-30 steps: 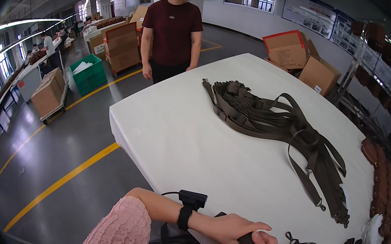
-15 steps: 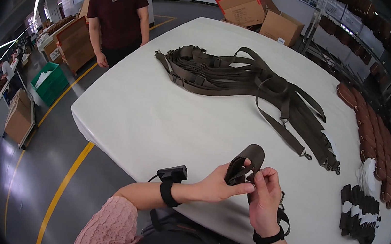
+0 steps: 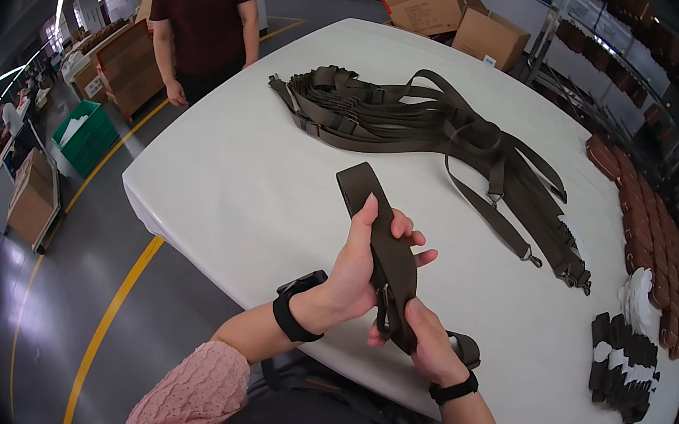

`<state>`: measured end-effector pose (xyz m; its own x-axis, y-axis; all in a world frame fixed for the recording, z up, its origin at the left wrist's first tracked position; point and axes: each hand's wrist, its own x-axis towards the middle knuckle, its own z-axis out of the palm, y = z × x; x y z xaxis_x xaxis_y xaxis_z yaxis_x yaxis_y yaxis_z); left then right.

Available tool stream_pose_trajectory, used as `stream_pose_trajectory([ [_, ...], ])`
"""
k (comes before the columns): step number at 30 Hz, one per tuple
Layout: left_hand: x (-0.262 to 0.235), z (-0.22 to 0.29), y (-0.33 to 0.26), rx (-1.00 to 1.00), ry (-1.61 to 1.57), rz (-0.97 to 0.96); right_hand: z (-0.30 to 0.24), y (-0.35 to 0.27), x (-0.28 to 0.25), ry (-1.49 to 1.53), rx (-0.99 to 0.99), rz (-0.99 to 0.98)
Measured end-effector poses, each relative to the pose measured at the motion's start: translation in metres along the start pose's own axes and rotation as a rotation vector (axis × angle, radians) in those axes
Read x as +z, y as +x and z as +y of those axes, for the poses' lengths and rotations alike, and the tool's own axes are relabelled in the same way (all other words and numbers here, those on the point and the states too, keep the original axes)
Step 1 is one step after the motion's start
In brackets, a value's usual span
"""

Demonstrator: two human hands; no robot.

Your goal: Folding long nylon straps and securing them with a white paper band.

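A green crate (image 3: 88, 134) stands on the floor at the left with pale sheets in it. Two cardboard boxes (image 3: 457, 14) sit beyond the far end of a large white desk (image 3: 232, 190); what they hold cannot be seen.

Above the near edge of the desk, two hands hold one olive-brown webbing strap (image 3: 376, 225). The left hand (image 3: 362, 270) is closed around the strap's middle, its thumb lying along the strap's left edge and its fingers (image 3: 412, 242) curled behind it. The right hand (image 3: 425, 341) pinches the strap's lower end, fingers closed on it just beside a metal buckle (image 3: 387, 303). The strap's free upper end rises past the left fingertips, tilted to the left. Each wrist wears one dark band.

Farther back on the desk lies one tangled pile of similar straps (image 3: 418, 124), too many to count. Brown leather pieces (image 3: 649, 242) line the right edge, with small black pieces (image 3: 621, 369) near them. One person in a dark red shirt (image 3: 203, 13) stands at the desk's far left corner.
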<state>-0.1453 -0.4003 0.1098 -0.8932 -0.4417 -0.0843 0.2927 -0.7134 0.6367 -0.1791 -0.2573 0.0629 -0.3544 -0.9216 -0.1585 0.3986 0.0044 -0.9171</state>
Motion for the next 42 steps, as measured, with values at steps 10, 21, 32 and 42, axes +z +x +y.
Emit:
stream_pose_trajectory([
  [10,-0.034,-0.006,0.006,-0.164,-0.320,-0.226,0.011,-0.006,0.020,0.022,-0.059,0.115],
  [21,-0.037,0.026,-0.009,0.794,1.498,-0.607,-0.014,-0.038,-0.004,-0.236,0.192,0.324],
  [32,-0.049,0.004,-0.024,-0.102,0.768,-0.728,-0.044,-0.054,0.000,-0.069,-0.229,0.199],
  [42,-0.042,-0.006,0.005,-0.080,0.427,-0.242,-0.020,-0.031,0.001,-0.079,0.035,0.289],
])
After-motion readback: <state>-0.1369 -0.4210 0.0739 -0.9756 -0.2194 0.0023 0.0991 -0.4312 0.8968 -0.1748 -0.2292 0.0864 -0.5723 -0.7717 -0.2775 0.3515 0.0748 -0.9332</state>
